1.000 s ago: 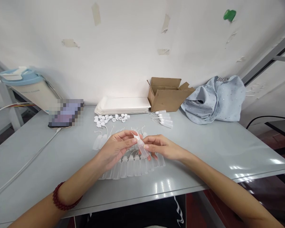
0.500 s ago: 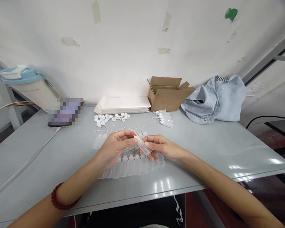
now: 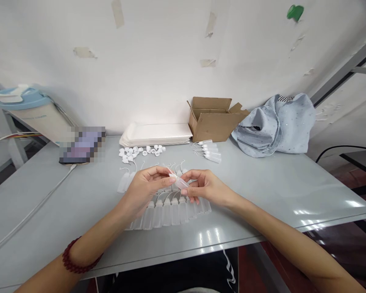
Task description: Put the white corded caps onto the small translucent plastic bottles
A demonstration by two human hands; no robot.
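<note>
Between my two hands, above the table, is a small translucent squeeze bottle [image 3: 181, 183], tilted with its white tip toward the upper left. My left hand [image 3: 151, 183] pinches the neck and tip end. My right hand [image 3: 203, 185] has its thumb and fingers closed around the lower body. Under and in front of my hands lies a row of similar bottles [image 3: 166, 213] with thin curved tubes at their tops, partly covered by my hands. Behind them, a cluster of small white caps [image 3: 131, 154] is spread out. To the right lie several capped bottles [image 3: 212, 154].
Along the wall are a stack of white envelopes [image 3: 158, 133], an open cardboard box [image 3: 213, 124] and a light blue cloth bag [image 3: 271, 128]. On the left, a phone [image 3: 82, 146] with a white cable [image 3: 42, 197] lies near a blue-lidded cup [image 3: 42, 114].
The bottle has turned slightly toward level, and my right hand has shifted its grip around the body. My left hand stays at the tip. The camera view has shifted a little.
</note>
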